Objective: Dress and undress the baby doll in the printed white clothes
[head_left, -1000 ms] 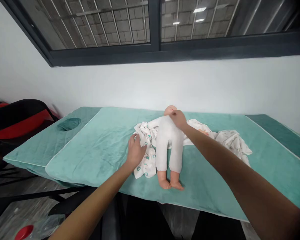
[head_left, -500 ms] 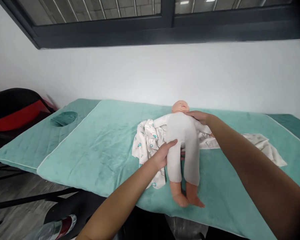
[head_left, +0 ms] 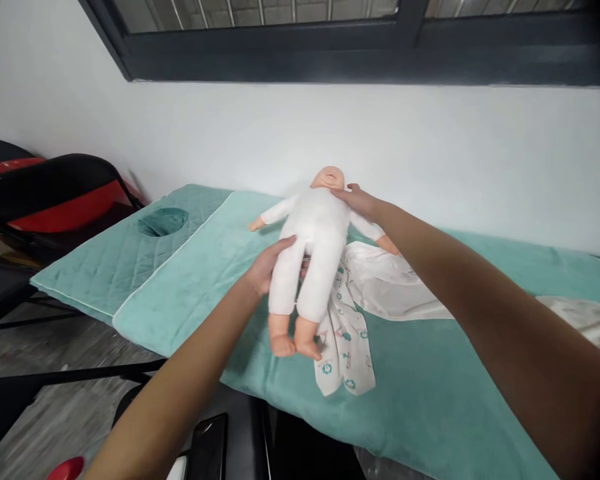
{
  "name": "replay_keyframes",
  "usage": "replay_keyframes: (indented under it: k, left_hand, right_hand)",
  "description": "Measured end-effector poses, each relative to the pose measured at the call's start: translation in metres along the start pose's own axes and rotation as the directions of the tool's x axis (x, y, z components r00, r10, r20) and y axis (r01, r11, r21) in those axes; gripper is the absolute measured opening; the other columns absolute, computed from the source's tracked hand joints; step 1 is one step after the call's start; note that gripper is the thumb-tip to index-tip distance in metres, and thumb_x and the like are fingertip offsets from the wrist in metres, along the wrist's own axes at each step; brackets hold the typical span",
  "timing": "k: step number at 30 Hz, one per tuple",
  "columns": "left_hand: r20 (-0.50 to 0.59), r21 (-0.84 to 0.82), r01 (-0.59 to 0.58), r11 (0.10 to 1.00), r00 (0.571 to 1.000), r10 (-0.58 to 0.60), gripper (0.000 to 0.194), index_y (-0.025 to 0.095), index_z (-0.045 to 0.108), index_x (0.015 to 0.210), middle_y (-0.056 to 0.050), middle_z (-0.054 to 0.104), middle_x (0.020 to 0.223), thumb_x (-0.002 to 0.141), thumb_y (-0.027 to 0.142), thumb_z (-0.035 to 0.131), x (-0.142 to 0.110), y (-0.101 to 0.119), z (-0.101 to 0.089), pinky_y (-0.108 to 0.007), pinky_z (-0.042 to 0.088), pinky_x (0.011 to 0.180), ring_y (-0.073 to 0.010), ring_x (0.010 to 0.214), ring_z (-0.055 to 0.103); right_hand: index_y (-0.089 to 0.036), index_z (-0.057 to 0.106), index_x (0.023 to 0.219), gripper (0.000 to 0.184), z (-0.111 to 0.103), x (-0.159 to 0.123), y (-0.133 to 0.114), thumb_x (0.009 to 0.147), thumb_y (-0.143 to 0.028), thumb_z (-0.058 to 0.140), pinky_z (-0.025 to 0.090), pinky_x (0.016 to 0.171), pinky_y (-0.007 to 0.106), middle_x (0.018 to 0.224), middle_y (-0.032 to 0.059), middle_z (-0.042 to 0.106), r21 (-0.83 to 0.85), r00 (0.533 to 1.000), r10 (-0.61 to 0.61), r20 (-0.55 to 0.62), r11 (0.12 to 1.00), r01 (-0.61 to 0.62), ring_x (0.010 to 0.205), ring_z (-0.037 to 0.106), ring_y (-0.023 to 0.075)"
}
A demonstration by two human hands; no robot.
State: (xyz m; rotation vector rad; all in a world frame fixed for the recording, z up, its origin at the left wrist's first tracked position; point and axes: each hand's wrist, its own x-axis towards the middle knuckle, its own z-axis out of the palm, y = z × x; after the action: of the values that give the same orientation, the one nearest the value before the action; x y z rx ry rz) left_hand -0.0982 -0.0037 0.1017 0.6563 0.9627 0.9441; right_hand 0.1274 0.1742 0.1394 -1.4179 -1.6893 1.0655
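The doll (head_left: 315, 227), dressed in white, is face up over the bed (head_left: 195, 287), its head (head_left: 329, 177) towards the wall (head_left: 280, 127) and its bare feet towards the person. Both hands are engaged on it. The left hand (head_left: 275, 263) is closed round the upper leg on its own side, thumb on the front and fingertips showing between the legs. The right hand (head_left: 359, 202) holds the doll at the shoulder, close beside the neck, with part of its fingers hidden behind the body. Whether the doll's back clears the bed cannot be confirmed from this angle.

A printed cloth (head_left: 347, 347) lies by the feet and partly behind the legs; a plain white cloth (head_left: 395, 287) adjoins it, near the doll's outstretched arm.

In my judgement, the step in hand is supporting and positioning the doll. Good practice calls for the right palm well under the neck and upper back, since the head is likely to tip if only the shoulder is held. The left hand should take weight under the hip rather than pull on one leg. Both hands should move together, keeping the trunk straight, and the feet should be kept free of the printed cloth, which could snag or drag.
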Motion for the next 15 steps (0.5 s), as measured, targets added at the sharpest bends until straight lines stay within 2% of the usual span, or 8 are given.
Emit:
replay_keyframes:
  k: [2,4,7,9,12,14,15]
  left_hand:
    - [-0.149,0.06,-0.083,0.995,0.985,0.091,0.043,0.012,0.071,0.102,-0.014,0.074,0.084,0.084,0.051,0.063,-0.002,0.007,-0.032,-0.041,0.061,0.071,-0.0269,0.077,0.071]
    - [-0.295,0.112,-0.129,0.985,0.943,0.157,0.042,0.014,0.071,0.102,-0.013,0.075,0.083,0.08,0.051,0.068,-0.003,0.01,-0.061,-0.041,0.062,0.07,-0.0282,0.08,0.072]
    - [-0.372,0.124,-0.105,0.987,0.917,0.144,0.045,0.014,0.071,0.103,-0.012,0.075,0.083,0.079,0.052,0.069,-0.002,0.01,-0.097,-0.041,0.062,0.07,-0.0291,0.084,0.072]
    - [-0.397,0.115,-0.097,0.989,0.908,0.136,0.048,0.013,0.07,0.105,-0.012,0.075,0.084,0.079,0.054,0.069,0.001,0.006,-0.113,-0.041,0.062,0.071,-0.0295,0.086,0.072]
    - [-0.431,0.118,-0.11,0.987,0.889,0.151,0.05,0.015,0.071,0.105,-0.013,0.075,0.086,0.075,0.055,0.073,0.003,-0.002,-0.125,-0.042,0.062,0.073,-0.0306,0.089,0.072]
    - [-0.462,0.136,-0.139,0.981,0.867,0.187,0.052,0.018,0.071,0.107,-0.014,0.075,0.092,0.072,0.055,0.076,0.002,-0.008,-0.13,-0.043,0.062,0.077,-0.0314,0.094,0.071]
    - [-0.496,0.17,-0.171,0.97,0.836,0.235,0.054,0.019,0.069,0.111,-0.013,0.074,0.097,0.071,0.054,0.078,0.0,-0.011,-0.132,-0.043,0.061,0.081,-0.0315,0.097,0.07]
  right_hand:
    - [-0.011,0.03,0.147,0.098,0.038,0.019,-0.008,0.074,-0.061,0.073,0.047,0.105,0.048,0.142,0.0211,0.051,0.03,0.999,0.021,0.044,0.999,-0.022,0.121,0.057,0.0322]
    - [-0.012,0.029,0.146,0.097,0.072,0.036,-0.011,0.074,-0.06,0.074,0.044,0.108,0.047,0.145,0.0204,0.048,0.028,0.994,0.001,0.11,1.0,-0.005,0.124,0.054,0.0314]
    - [-0.011,0.027,0.147,0.098,0.112,0.056,-0.011,0.075,-0.059,0.074,0.044,0.109,0.043,0.147,0.0206,0.045,0.015,0.972,-0.007,0.234,1.0,0.004,0.127,0.052,0.0307]
    - [-0.009,0.028,0.146,0.098,0.13,0.063,-0.007,0.075,-0.058,0.075,0.045,0.107,0.042,0.145,0.0199,0.046,-0.005,0.959,0.003,0.285,1.0,-0.002,0.126,0.053,0.03]
    - [-0.012,0.04,0.14,0.084,0.137,0.065,0.003,0.079,-0.061,0.071,0.047,0.104,0.042,0.138,0.0161,0.054,-0.031,0.954,-0.025,0.3,0.999,0.036,0.119,0.056,0.0282]
    - [-0.015,0.054,0.126,0.064,0.124,0.064,0.015,0.085,-0.062,0.064,0.049,0.097,0.04,0.127,0.0133,0.062,-0.069,0.945,-0.05,0.323,0.995,0.076,0.11,0.06,0.027]
    - [-0.015,0.059,0.118,0.054,0.111,0.062,0.023,0.088,-0.061,0.059,0.05,0.093,0.038,0.12,0.0125,0.066,-0.105,0.942,-0.043,0.332,0.991,0.083,0.104,0.062,0.026]
